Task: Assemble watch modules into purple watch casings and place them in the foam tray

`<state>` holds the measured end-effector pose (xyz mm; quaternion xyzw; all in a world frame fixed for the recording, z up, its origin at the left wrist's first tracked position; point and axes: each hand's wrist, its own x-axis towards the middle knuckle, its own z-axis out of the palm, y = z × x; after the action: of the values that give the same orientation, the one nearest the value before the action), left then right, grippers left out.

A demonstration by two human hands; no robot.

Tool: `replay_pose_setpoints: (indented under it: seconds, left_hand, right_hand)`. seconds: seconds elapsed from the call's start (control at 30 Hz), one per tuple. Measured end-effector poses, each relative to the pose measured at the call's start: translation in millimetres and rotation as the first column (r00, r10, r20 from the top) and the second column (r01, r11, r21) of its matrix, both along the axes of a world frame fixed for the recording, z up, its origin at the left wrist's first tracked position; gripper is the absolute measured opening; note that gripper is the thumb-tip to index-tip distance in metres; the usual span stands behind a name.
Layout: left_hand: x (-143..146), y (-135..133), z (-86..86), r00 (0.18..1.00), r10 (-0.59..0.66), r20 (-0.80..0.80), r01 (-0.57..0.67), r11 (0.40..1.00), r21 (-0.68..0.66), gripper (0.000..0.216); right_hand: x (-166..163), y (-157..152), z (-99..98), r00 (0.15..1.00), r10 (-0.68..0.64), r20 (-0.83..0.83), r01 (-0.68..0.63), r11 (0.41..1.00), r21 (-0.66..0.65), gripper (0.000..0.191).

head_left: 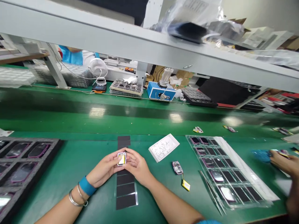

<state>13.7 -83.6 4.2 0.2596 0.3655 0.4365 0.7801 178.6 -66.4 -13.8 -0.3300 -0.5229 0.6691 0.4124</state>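
Note:
Both of my hands hold a small watch-like housing [121, 159] with a silver, yellow-edged battery in it. My left hand [102, 168] grips its left side, the thumb lying on the battery. On the other side, the fingers and thumb of my right hand [139, 166] close around its edge. Below them lies a strip of black rectangular sheets [126, 189], partly covered by my hands. To the right is another opened housing [177, 167], wired to a battery [186, 185] lying outside it. A white tray of tiny parts [164, 147] sits just beyond.
Dark foam tray [50, 161] with purple-rimmed pieces at left. At right, tweezers [212, 193] lie beside a clear blister tray [224, 171]. Another person's hand [285, 161] is at far right. More housings [198, 129] lie on the green belt [140, 121]. A shelf beam [130, 46] crosses above.

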Motion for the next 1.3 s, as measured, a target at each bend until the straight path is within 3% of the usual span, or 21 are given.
replay_pose_setpoints:
  seconds: [0.13,0.27,0.4,0.53,0.6,0.93,1.1,1.3]
  left_hand:
    - [-9.3,-1.7,3.4,0.998,0.003,0.060,-0.001,0.999,-0.033,0.053]
    - [-13.7,-2.5,-0.9,0.957,0.117,-0.266,-0.092,0.990,0.104,0.066]
    - [-10.6,-2.3,-9.1,0.737,0.350,-0.578,-0.174,0.925,0.339,0.058]
    - [-7.1,-4.1,-14.6,0.502,0.488,-0.714,-0.133,0.860,0.493,0.052]
    - [-6.5,-5.2,-16.5,0.456,0.496,-0.739,-0.106,0.854,0.509,0.053]
    - [-4.4,-8.8,-28.5,0.444,0.487,-0.752,-0.090,0.859,0.503,0.048]
    - [-0.4,-9.3,-38.3,0.428,0.544,-0.722,-0.126,0.827,0.548,0.045]
    - [0.1,-7.1,-29.4,0.436,0.510,-0.741,-0.079,0.842,0.533,0.045]
  right_hand:
    - [5.4,1.1,4.1,0.993,-0.101,-0.054,0.095,0.991,-0.096,0.052]
    - [6.8,1.7,4.4,0.975,-0.223,-0.025,0.217,0.967,-0.135,0.042]
    - [6.0,-1.5,1.1,0.976,-0.213,0.053,0.216,0.974,-0.066,0.037]
    - [6.1,-5.4,-1.4,0.971,-0.207,0.120,0.212,0.977,-0.029,0.033]
    - [6.8,-6.3,-1.5,0.966,-0.215,0.145,0.219,0.976,-0.015,0.030]
    - [10.8,-6.0,-2.7,0.910,-0.279,0.308,0.209,0.947,0.242,0.020]
    - [11.9,-3.6,-8.4,0.906,-0.293,0.306,0.160,0.906,0.393,0.024]
    - [8.8,-1.8,0.4,0.881,-0.321,0.347,0.143,0.881,0.452,0.027]
